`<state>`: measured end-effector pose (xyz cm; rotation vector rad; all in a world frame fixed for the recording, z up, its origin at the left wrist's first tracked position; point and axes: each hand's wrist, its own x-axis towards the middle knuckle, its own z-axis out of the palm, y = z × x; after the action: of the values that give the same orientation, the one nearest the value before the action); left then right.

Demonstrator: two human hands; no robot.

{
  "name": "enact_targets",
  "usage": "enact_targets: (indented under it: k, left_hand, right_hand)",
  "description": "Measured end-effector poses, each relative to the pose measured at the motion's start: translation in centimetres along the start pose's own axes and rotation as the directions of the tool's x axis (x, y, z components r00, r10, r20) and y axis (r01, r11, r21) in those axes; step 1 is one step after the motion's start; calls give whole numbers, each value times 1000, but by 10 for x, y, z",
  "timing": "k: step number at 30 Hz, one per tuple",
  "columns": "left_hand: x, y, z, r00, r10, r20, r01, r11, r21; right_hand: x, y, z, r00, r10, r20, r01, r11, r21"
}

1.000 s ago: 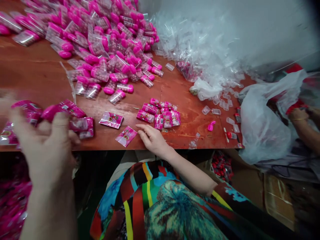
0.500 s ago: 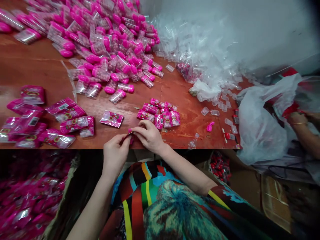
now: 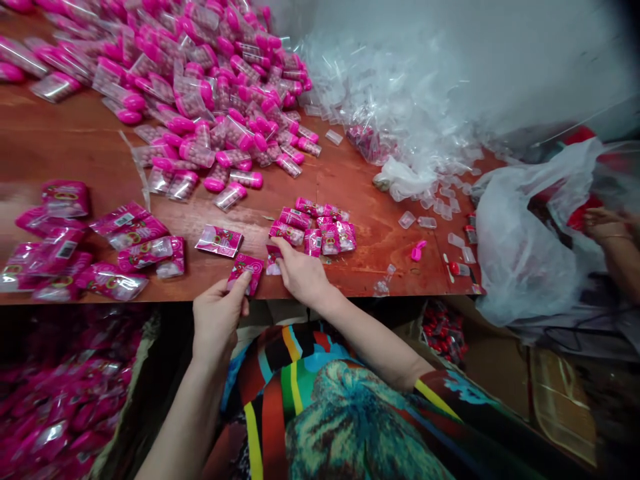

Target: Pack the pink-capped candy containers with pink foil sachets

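— Where do we stand now?

— Half a second ago we had both hands pinched together on one little pink thing at the near edge of the table [image 3: 360,200]. Now they have parted. Our left hand [image 3: 219,315] has the pink sachet [image 3: 245,272] gripped between thumb and forefinger, held just off the table's edge, printed face up.

— And the right?

— Our right hand [image 3: 301,275] has gone forward to the small packet [image 3: 273,256] at the near corner of the cluster of small packets [image 3: 315,225]. The fingertips lie curled on it (whether they pinch it or only press it, we cannot tell from here).

— So what does the parting mean for the work?

— As we judge it, the two-handed handling of that sachet is over: one hand keeps it, the other is free for the cluster.

— Anything else shifted?

— A second ago our left hand was up over the pile of sachets [image 3: 75,248] at the left; that pile now lies untouched. The heap of pink-capped tubes [image 3: 210,100] and the clear bags [image 3: 400,100] behind lie as before. At the far right a co-worker's hand [image 3: 607,225] is busy at the white plastic bag [image 3: 525,253], well apart from ours.
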<state>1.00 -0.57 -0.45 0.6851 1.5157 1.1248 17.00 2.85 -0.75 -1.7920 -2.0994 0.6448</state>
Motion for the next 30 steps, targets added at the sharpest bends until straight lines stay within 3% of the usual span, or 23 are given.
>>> enact_targets:
  k: [3, 6, 9, 12, 14, 19, 23, 25, 27, 30]
  left_hand:
    - [-1, 6, 2, 997, -73, 34, 78, 983, -167]
    - [-5, 10, 10, 987, -116, 111, 145, 940, -309]
    - [-9, 10, 18, 970, -133, 203, 198, 917, -348]
    - [-9, 10, 19, 957, -146, 251, 220, 928, -299]
    - [-6, 11, 15, 964, -125, 234, 181, 954, -240]
    - [0, 14, 9, 974, -50, 221, 84, 985, -148]
    - [0, 13, 18, 989, -71, 130, 102, 964, -246]
    - [0, 14, 21, 984, -99, 145, 138, 948, -286]
    - [2, 15, 19, 972, -134, 194, 188, 937, -295]
    - [6, 17, 10, 964, -131, 231, 184, 957, -225]
  right_hand:
    - [-5, -6, -8, 997, -30, -70, 22, 993, -118]
    - [-11, -16, -9, 979, -42, -199, 80, 979, 186]
    - [-8, -22, 1, 995, 59, -78, 5, 768, 641]
    - [3, -18, 11, 992, 116, 40, -94, 502, 860]
    - [10, -13, 13, 992, 125, 32, -83, 433, 898]
    - [12, -12, 10, 995, 93, 25, -64, 443, 894]
    - [7, -19, 16, 977, 143, 160, -191, 236, 953]
    - [7, -21, 19, 970, 160, 182, -208, 163, 964]
    - [10, -20, 18, 975, 153, 158, -188, 206, 960]
    - [14, -18, 13, 987, 67, 146, -160, 379, 912]
